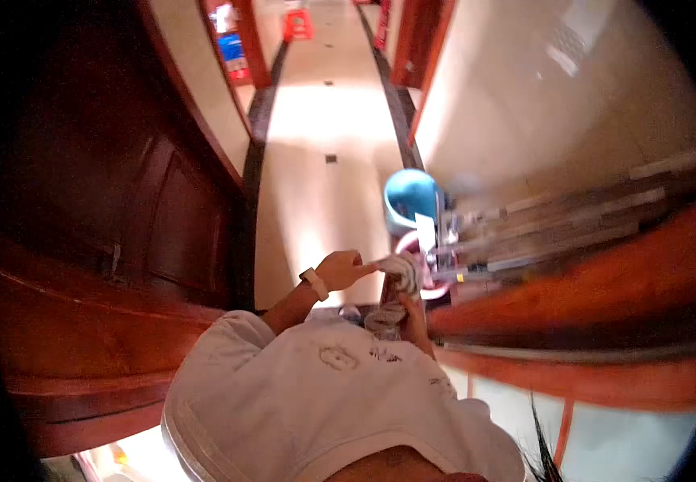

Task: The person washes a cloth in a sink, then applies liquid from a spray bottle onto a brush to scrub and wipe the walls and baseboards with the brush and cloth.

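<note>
My left hand [341, 271], with a pale band round its wrist, reaches in from the left. Its index finger is stretched out, and the fingertip meets the edge of a white and dark striped cloth [401, 273]. Close in front of my body, my right hand [414, 312] is closed round the lower part of this cloth, which hangs bunched and partly hides the fingers. Blur keeps the exact kind of cloth from showing.
A blue bucket [412, 197] and a pink basin [438, 287] stand along the right wall. Several blurred long poles [557, 233] lie beside them. A dark wooden door [179, 217] is on the left. Down the tiled corridor [324, 193] stands a red stool [298, 26].
</note>
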Motion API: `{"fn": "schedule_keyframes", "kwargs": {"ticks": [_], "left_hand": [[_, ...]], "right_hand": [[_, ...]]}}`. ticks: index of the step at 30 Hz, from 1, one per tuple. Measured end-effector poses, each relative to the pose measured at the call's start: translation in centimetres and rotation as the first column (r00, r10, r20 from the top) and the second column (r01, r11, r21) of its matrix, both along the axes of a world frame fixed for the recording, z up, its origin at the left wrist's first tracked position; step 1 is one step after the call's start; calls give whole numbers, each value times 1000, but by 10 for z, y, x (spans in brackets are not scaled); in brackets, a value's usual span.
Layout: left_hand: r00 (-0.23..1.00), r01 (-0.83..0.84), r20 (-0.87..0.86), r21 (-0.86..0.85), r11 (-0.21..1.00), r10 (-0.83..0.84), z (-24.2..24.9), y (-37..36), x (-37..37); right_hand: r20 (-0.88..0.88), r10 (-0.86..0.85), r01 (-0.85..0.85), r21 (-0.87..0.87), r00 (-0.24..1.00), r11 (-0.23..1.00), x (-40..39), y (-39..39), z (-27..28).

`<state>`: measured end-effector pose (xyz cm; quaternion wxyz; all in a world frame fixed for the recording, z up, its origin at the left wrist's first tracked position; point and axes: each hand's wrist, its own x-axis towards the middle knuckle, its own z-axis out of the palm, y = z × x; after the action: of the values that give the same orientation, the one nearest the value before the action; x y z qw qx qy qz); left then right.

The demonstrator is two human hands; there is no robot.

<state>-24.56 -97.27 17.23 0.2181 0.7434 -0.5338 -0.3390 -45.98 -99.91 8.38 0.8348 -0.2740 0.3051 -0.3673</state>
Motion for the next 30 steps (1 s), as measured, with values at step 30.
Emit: {"fn": "schedule_keyframes", "kwargs": {"ticks": [30], "left_hand": [[-693, -166, -696, 408, -898, -187, -27, 320, 442]], "right_hand": [[-98, 587, -594, -61, 804, 802, 459, -367, -95]]}}
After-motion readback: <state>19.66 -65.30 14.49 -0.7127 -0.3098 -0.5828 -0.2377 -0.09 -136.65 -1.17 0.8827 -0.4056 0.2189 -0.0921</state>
